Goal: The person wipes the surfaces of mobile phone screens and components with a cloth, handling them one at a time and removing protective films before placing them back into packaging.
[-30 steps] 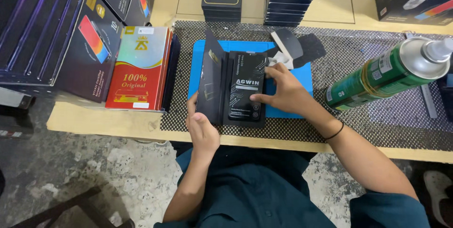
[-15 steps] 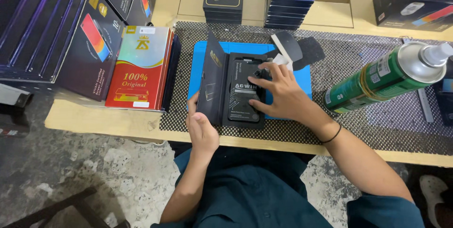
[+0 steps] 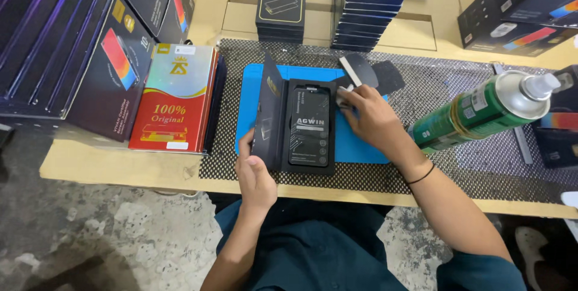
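Wooden and pale, the surface (image 3: 120,167) carries one dotted black mesh mat (image 3: 457,164), and I see one smooth blue pad (image 3: 367,149) lying on it. Two tall stacks of flat boxes (image 3: 280,2) stand at the far edge. One glossy red carton (image 3: 174,101) leans at the left; one green metal spray can (image 3: 481,116) lies tilted at the right. One matte black folding case (image 3: 295,125) lies open on the pad. My left hand (image 3: 256,176) grips its near left flap, fingers curled. My right hand (image 3: 370,116) presses the case's top right corner, fingers bent; two thin black oval sheets (image 3: 373,74) lie just beyond.
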